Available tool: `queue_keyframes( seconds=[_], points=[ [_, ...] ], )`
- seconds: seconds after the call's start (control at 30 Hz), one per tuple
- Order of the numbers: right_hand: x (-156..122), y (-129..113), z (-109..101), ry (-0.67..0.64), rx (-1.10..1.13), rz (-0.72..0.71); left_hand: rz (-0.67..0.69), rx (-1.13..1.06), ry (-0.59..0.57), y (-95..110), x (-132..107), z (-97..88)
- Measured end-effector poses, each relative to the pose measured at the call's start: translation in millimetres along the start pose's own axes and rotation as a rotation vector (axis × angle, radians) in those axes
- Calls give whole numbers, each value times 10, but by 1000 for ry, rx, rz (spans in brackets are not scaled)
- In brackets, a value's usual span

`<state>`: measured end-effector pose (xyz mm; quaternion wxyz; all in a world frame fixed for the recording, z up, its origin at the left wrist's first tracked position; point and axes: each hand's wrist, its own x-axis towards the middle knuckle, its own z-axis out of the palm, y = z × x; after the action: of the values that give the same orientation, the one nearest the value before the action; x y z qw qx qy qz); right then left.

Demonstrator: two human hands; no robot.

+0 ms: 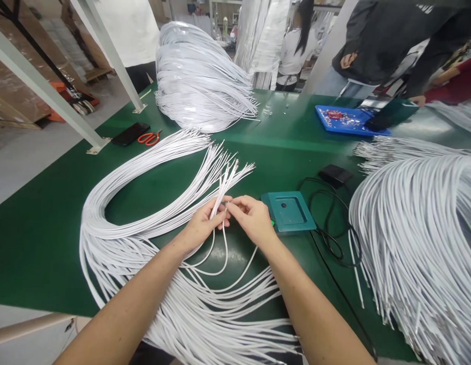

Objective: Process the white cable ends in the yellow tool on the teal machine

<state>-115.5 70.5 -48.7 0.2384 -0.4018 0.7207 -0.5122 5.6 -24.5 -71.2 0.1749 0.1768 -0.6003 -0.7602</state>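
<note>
Our left hand (205, 220) pinches several white cables (222, 188); our right hand (254, 217) pinches one cable end (227, 207). Slack left grip could tangle them.

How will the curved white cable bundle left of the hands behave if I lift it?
The white cable bundle will probably flop and splay: its strands fan out over the green table. It may be springy too, given its smooth bend. With loose-looking ends, it could snag.

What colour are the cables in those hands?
The cables are white, clearest in the head view.
</note>
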Motion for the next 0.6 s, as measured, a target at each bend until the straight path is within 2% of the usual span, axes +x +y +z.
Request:
queue_keyframes(
  seconds=[0.07, 0.17, 0.27, 0.37, 0.5, 0.6],
  points=[
    [-27, 0, 0, 34, -255, -159, -48, -72, 8, 2, -2, -10],
    [-49, 9, -1, 12, -616, -402, -153, -235, 5, -9, 4, -48],
    [-43, 4, -26, -16, -880, -562, -222, -315, 1, -26, 26, -89],
    [-14, -10, -97, -40, -981, -573, -217, -262, 49, -38, 50, -94],
    [24, 16, -236, -35, -1074, -428, -156, -63, 120, -70, 69, -61],
    [31, 53, -311, -85, -1092, -360, -127, 77, 134, -119, 79, -55]
  ],
)
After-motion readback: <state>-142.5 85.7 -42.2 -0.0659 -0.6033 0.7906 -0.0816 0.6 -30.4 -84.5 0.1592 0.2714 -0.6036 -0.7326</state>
